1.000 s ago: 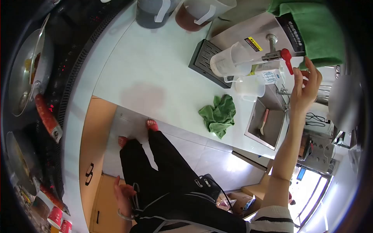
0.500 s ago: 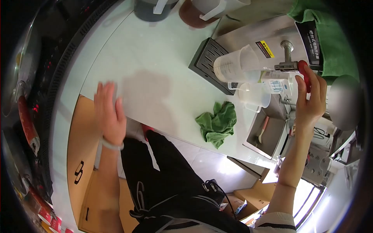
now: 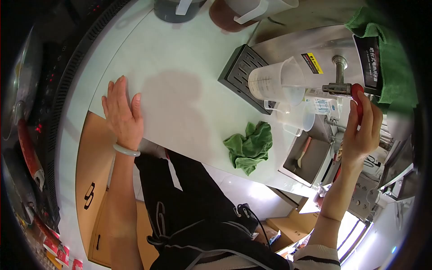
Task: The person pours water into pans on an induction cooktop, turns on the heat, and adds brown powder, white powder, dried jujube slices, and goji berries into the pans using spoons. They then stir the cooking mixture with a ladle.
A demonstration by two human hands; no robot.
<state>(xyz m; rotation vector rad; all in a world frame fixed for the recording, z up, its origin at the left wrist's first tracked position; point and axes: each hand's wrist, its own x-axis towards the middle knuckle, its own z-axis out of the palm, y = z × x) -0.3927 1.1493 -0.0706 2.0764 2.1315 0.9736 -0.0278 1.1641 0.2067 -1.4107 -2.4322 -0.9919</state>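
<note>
My right hand [image 3: 363, 135] is closed on the red tap handle [image 3: 358, 100] of a steel water dispenser [image 3: 292, 40]. Under the metal spout [image 3: 335, 88], a clear measuring jug [image 3: 270, 82] stands on the black slotted drip tray [image 3: 245, 67]. Whether water is running I cannot tell. My left hand [image 3: 122, 112], a pale bangle [image 3: 126, 150] at its wrist, is open at the edge of the white counter [image 3: 180, 58], fingers stretched out and holding nothing. It looks laid flat on the surface.
A crumpled green cloth [image 3: 249, 146] lies near the counter's front edge. Beside the tray are another clear jug [image 3: 299, 118] and a carton [image 3: 325, 104]. A small sink [image 3: 306, 157] holds a spatula [image 3: 304, 153]. Two pitchers of dark liquid stand at the back; a cooktop [image 3: 49, 85] is left.
My left hand has come down toward the counter edge and spread flat, no longer blurred. My right hand stays on the red handle; the view has shifted slightly.
</note>
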